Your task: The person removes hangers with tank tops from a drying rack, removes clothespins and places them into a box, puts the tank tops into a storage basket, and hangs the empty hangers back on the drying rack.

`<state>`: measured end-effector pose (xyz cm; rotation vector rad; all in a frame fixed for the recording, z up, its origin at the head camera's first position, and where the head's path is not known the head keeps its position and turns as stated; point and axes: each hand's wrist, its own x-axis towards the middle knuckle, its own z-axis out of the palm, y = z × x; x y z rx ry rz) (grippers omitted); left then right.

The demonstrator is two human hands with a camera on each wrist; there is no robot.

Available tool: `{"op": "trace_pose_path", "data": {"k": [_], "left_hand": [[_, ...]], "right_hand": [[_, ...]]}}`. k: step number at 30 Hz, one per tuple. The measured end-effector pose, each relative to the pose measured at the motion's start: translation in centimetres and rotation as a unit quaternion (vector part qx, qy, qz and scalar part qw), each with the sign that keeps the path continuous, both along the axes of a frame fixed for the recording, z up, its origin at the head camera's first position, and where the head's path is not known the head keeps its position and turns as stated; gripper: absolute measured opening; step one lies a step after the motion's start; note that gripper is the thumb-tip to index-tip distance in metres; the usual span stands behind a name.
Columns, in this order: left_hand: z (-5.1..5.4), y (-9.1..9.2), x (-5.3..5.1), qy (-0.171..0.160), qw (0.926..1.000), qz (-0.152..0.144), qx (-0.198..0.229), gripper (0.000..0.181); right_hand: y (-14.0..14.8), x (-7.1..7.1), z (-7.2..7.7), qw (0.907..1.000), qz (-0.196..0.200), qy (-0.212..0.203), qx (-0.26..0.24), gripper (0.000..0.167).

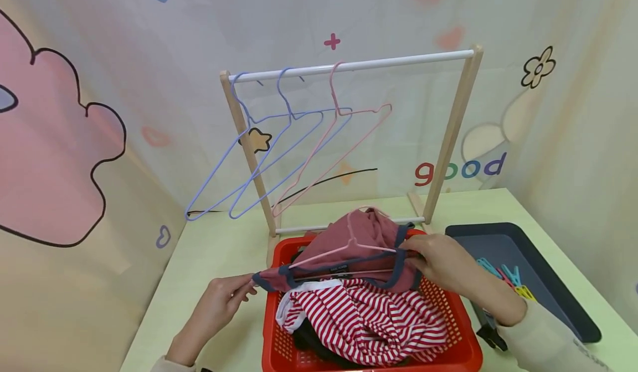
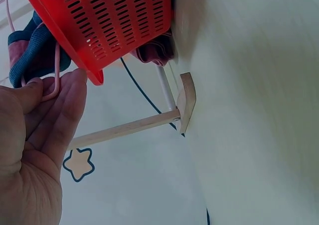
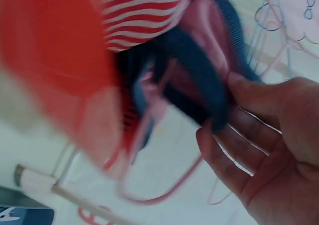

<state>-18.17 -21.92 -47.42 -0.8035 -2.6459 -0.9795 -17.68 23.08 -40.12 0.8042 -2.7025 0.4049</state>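
Note:
A mauve tank top (image 1: 326,244) with navy trim is spread over the red basket (image 1: 270,327), a pink hanger (image 1: 352,243) inside its neck opening. My left hand (image 1: 219,300) pinches the top's left shoulder; in the left wrist view the hanger's end (image 2: 53,93) pokes out by the fingers. At the opposite shoulder, my right hand (image 1: 441,258) holds the navy trim (image 3: 219,110) between thumb and fingers. The right wrist view is blurred, with the hanger's other end hanging outside the trim there. Beneath lies a red-and-white striped garment (image 1: 369,319).
Behind the basket stands a wooden rack with a white rail (image 1: 399,62). Two blue hangers (image 1: 286,114) and another pink hanger (image 1: 335,103) hang toward its left side. On the right, a dark tray (image 1: 538,283) holds several colored clothespins (image 1: 513,275).

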Motion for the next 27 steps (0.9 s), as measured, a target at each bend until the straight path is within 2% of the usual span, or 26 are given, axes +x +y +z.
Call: {"op": "trace_pose_path", "data": {"k": [4, 9, 14, 19, 23, 27], "left_hand": [[-0.2, -0.2, 0.2, -0.012, 0.9999, 0.006, 0.004, 0.018], [-0.5, -0.5, 0.2, -0.008, 0.9999, 0.005, 0.009, 0.018], [-1.1, -1.2, 0.3, 0.022, 0.9996, 0.008, 0.016, 0.019], [-1.5, -2.0, 0.5, 0.062, 0.9977, 0.014, 0.023, 0.021], [-1.6, -2.4, 0.5, 0.066, 0.9974, 0.012, 0.025, 0.021], [-1.5, -2.6, 0.6, 0.062, 0.9976, 0.014, 0.027, 0.021]], "right_hand": [[0.7, -0.1, -0.2, 0.9997, 0.01, -0.022, 0.006, 0.019], [1.4, -0.3, -0.1, 0.9995, 0.025, -0.019, -0.001, 0.023], [2.3, -0.2, 0.0, 0.9999, -0.004, -0.007, -0.011, 0.02], [3.4, -0.2, -0.5, 0.9992, -0.02, 0.028, -0.022, 0.016], [4.1, -0.3, -1.1, 0.9978, -0.042, 0.046, -0.025, 0.014], [4.8, -0.4, -1.7, 0.9964, -0.068, 0.039, -0.03, 0.012]]}}
